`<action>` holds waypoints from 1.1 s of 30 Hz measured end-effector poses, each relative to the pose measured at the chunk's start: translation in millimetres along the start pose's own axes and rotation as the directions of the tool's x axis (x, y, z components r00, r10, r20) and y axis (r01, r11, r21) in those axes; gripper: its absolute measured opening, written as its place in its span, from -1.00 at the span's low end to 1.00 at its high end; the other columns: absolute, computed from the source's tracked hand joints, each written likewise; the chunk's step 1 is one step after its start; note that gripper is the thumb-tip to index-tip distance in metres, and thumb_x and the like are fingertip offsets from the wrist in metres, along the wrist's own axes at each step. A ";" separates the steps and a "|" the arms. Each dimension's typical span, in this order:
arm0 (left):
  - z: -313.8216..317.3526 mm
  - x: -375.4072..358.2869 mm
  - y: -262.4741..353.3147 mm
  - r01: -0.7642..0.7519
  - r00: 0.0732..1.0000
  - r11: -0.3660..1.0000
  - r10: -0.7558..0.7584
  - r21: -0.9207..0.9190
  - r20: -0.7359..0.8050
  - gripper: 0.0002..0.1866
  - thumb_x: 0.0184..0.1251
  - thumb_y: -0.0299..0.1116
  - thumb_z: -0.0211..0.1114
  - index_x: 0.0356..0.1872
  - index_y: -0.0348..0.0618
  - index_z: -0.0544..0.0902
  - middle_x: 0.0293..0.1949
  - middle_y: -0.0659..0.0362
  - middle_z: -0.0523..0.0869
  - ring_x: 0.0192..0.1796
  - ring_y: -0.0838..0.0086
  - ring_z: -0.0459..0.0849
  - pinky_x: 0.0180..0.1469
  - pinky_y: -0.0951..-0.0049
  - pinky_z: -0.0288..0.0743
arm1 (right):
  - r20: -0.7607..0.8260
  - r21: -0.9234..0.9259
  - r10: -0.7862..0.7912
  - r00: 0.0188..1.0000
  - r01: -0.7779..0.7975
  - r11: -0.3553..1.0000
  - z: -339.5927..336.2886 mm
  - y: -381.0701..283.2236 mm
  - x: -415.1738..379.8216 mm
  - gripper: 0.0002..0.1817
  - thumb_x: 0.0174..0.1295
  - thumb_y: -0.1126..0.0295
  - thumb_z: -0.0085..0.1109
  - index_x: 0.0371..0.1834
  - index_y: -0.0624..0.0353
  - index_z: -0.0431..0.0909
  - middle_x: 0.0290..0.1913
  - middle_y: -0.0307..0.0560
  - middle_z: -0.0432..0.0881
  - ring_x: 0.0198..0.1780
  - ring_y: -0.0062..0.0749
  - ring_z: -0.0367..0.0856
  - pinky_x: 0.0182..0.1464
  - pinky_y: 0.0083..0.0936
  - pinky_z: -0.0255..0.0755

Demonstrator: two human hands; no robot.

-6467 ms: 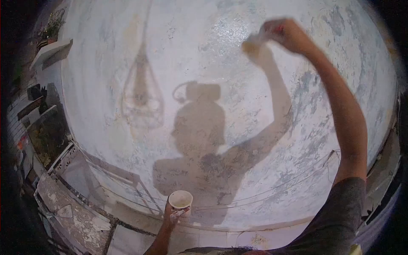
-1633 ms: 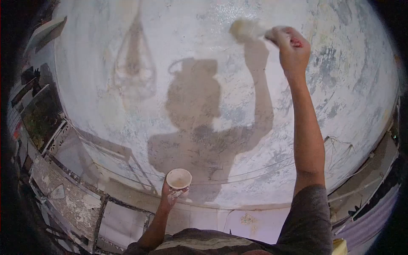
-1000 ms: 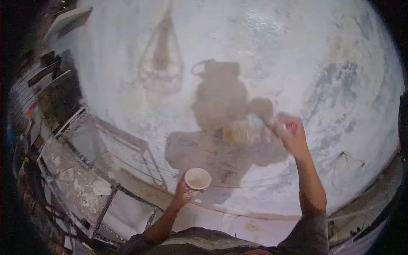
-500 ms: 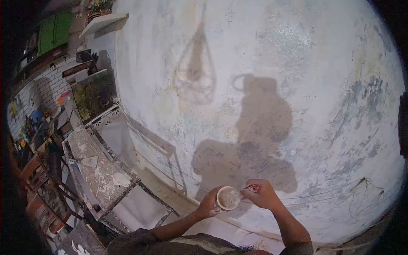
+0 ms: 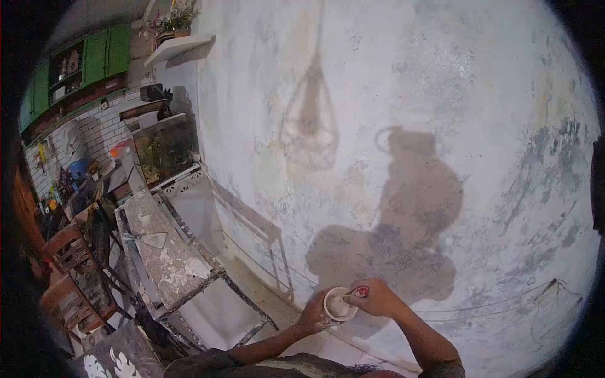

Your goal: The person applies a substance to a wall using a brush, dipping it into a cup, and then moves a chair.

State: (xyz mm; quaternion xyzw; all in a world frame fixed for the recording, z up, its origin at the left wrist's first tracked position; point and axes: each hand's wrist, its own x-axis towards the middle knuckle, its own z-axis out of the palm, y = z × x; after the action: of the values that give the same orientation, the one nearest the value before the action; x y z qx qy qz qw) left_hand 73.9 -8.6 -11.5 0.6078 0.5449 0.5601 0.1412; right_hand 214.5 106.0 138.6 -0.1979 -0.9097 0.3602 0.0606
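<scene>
My left hand (image 5: 312,313) is wrapped around a small white tub (image 5: 341,320), held at waist height in front of the wall. Pale, wet-looking paste (image 5: 339,308) lies in it. In my right hand (image 5: 383,300) is a small red-handled tool (image 5: 361,292), fingers closed around the handle. Its working end points down into the tub, over the paste; its exact shape is too small to make out. Both hands are close together at the tub's right rim.
A patchy white and grey wall (image 5: 252,107) fills the view, with my shadow on it. At left stands a paint-spattered platform (image 5: 170,271) bearing a flat triangular blade (image 5: 152,240). Beyond are wooden chairs (image 5: 66,239), a fish tank (image 5: 165,151) and a shelf (image 5: 179,47). Thin wires (image 5: 554,285) hang lower right.
The view has swung left, so the scene shifts right and down. My right hand has moved from beside the tub to over its rim, bringing the red-handled tool into the tub.
</scene>
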 end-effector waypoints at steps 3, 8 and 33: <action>-0.4 -0.1 -0.9 0.072 0.997 0.994 -0.074 -0.078 -0.028 -0.11 -0.19 -0.17 0.53 0.22 -0.21 0.26 0.11 -0.03 0.42 0.16 0.12 0.43 0.21 0.22 0.27 | -0.021 0.020 -0.029 0.999 0.029 0.999 0.7 -4.7 0.6 -0.66 0.09 0.11 0.19 -0.30 0.20 0.60 -0.45 0.06 0.61 -0.41 -0.20 0.57 -0.27 -0.34 0.42; -8.0 -1.7 0.2 0.055 0.997 0.997 -0.052 0.062 -0.056 -0.10 -0.20 -0.16 0.54 0.22 -0.21 0.26 0.12 -0.03 0.42 0.15 0.11 0.42 0.21 0.22 0.27 | 0.125 -0.240 0.145 0.981 -0.112 0.964 -30.0 -20.1 5.1 -0.67 0.10 0.11 0.17 -0.33 0.19 0.59 -0.45 0.06 0.60 -0.35 -0.14 0.59 -0.24 -0.30 0.43; -2.2 3.0 -2.4 -0.002 1.000 0.994 0.003 0.111 -0.005 -0.13 -0.17 -0.13 0.51 0.21 -0.21 0.29 0.10 -0.05 0.41 0.11 0.06 0.44 0.15 0.12 0.31 | 0.247 -0.774 -0.076 0.966 0.244 0.584 -11.6 -38.8 6.8 -0.85 0.02 0.42 0.11 -0.34 0.07 0.64 -0.42 0.00 0.65 -0.35 -0.11 0.67 -0.38 -0.18 0.53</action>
State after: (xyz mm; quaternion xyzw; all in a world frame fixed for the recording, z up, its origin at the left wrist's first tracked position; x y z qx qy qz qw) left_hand 70.2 -6.2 -11.2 0.6139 0.5748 0.5307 0.1052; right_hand 199.0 90.4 173.2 -0.0862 -0.9896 -0.0745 -0.0878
